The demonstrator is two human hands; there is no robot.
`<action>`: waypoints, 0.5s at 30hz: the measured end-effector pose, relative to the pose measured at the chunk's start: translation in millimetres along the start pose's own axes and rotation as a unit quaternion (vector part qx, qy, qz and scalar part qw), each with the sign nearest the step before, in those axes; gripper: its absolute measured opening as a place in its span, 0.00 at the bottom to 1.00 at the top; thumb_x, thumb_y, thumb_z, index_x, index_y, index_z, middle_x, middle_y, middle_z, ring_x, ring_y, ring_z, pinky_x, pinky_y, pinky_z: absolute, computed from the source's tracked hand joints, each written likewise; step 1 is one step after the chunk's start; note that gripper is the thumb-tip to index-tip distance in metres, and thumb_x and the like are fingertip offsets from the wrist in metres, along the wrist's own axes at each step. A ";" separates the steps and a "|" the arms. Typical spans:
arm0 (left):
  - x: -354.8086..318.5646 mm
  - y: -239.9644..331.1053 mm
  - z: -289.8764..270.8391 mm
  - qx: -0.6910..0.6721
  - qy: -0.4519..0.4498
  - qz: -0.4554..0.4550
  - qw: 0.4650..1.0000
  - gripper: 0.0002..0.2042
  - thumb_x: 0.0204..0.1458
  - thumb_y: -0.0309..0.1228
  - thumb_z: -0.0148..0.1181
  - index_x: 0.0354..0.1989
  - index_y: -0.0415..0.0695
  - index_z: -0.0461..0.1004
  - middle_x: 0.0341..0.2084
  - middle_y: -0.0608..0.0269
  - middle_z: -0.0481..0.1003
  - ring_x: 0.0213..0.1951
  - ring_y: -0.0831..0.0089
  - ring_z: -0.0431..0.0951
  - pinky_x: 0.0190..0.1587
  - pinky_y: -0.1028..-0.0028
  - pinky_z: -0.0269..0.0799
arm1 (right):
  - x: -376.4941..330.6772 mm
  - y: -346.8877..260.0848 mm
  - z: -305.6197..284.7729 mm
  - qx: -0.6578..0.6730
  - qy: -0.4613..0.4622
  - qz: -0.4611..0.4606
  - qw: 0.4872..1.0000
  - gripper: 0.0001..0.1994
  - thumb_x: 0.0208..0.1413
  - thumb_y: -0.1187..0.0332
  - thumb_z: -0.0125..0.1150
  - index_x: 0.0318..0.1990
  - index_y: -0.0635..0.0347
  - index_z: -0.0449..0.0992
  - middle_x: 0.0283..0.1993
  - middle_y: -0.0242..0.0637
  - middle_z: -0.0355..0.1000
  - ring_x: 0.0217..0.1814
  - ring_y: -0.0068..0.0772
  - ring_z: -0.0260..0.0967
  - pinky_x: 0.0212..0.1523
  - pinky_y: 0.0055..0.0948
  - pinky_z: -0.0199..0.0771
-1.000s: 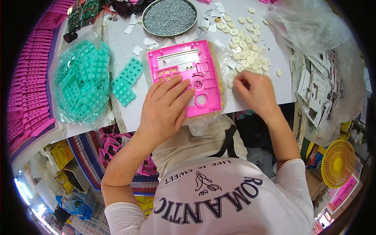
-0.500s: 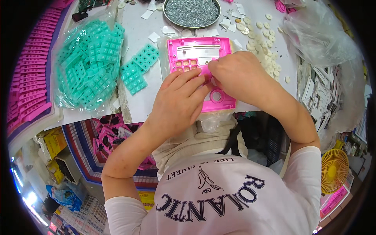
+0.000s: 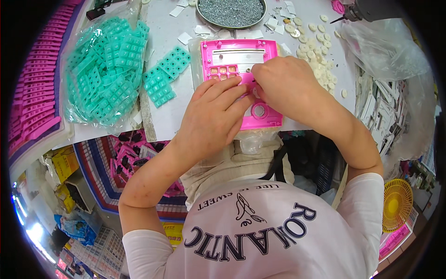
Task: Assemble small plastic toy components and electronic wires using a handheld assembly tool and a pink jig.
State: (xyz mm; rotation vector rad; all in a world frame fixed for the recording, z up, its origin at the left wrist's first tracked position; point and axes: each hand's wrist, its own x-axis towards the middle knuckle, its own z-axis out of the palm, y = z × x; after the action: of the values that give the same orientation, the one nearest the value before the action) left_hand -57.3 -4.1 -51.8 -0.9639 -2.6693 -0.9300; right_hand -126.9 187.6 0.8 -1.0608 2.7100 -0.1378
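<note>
A pink plastic casing, like a calculator shell with a long slot, square key openings and a round ring, lies in front of me at the table's near edge. My left hand rests over its lower left part, fingers stretched out and fairly flat on it. My right hand is closed in a pinch over the casing's right side. Whatever its fingertips hold is hidden by the hand. Left of the casing lie loose teal rubber keypads, and right of it are many small off-white discs.
A round dish of small metal screws stands behind the casing. A plastic bag of teal keypads and stacked pink parts are at left. At right are a clear plastic bag, white strips and a dark thin-tipped tool.
A dark thin-tipped tool has come into view at the upper right. The view has shifted slightly; both hands stay on the casing in nearly the same pose.
</note>
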 end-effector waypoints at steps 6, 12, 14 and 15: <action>0.5 0.6 -1.1 -0.002 0.001 0.000 1.000 0.16 0.47 0.25 0.62 0.47 0.44 0.79 0.49 0.59 0.77 0.57 0.59 0.73 0.60 0.58 0.65 | -2.6 4.3 1.6 0.021 0.004 -0.018 1.000 0.05 0.46 0.70 0.63 0.29 0.61 0.79 0.30 0.42 0.78 0.35 0.45 0.78 0.35 0.42 0.79; 7.3 3.2 -8.1 -0.035 -0.006 -0.002 0.999 0.15 0.48 0.25 0.63 0.46 0.44 0.79 0.49 0.58 0.77 0.55 0.57 0.74 0.57 0.58 0.68 | -9.5 14.9 12.9 0.084 0.068 -0.017 0.994 0.07 0.47 0.68 0.63 0.29 0.62 0.75 0.29 0.43 0.76 0.34 0.46 0.77 0.33 0.43 0.77; 15.7 0.8 -15.8 -0.067 0.017 -0.024 0.997 0.13 0.49 0.26 0.64 0.45 0.44 0.80 0.47 0.57 0.78 0.51 0.57 0.77 0.53 0.60 0.71 | -12.3 20.5 17.4 0.129 0.112 -0.010 0.985 0.08 0.49 0.66 0.64 0.29 0.62 0.75 0.27 0.43 0.76 0.31 0.47 0.77 0.31 0.43 0.75; 23.2 -4.3 -19.6 -0.083 0.038 -0.046 0.995 0.12 0.50 0.27 0.64 0.44 0.43 0.80 0.45 0.57 0.79 0.48 0.58 0.78 0.50 0.61 0.73 | -13.4 23.5 11.9 0.175 0.117 0.034 0.977 0.09 0.50 0.66 0.65 0.30 0.61 0.75 0.26 0.42 0.76 0.29 0.44 0.76 0.30 0.41 0.74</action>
State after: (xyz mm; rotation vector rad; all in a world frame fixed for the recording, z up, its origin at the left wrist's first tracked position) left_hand -79.4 -6.3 -30.6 -0.8227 -2.6265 -1.1988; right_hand -129.9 213.9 -12.4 -0.8926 2.7722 -0.7402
